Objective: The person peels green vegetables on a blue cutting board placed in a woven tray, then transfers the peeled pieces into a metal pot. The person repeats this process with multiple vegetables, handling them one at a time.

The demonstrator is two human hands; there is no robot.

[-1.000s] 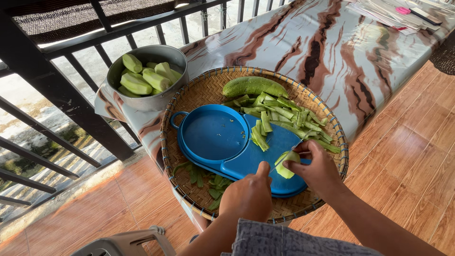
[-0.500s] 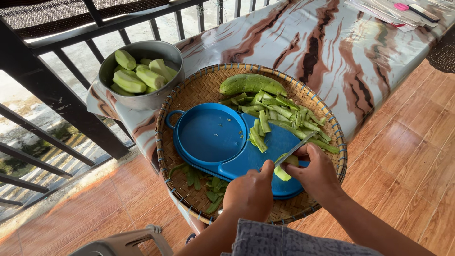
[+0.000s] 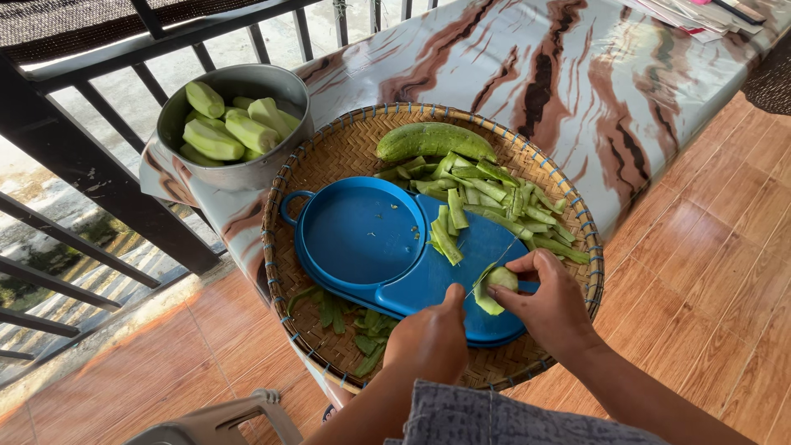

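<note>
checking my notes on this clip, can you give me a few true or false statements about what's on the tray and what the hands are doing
1. The right hand holds a piece of cucumber over the blue cutting board. True.
2. The metal bowl is filled with unpeeled dark green cucumbers. False: the cucumbers in it are peeled and pale green.
3. One whole unpeeled cucumber lies at the far side of the woven tray. True.
4. The cutting board lies on the wooden floor. False: it lies in the woven tray.
5. The left hand rests inside the metal bowl. False: it is at the near edge of the cutting board, beside the right hand.
</note>
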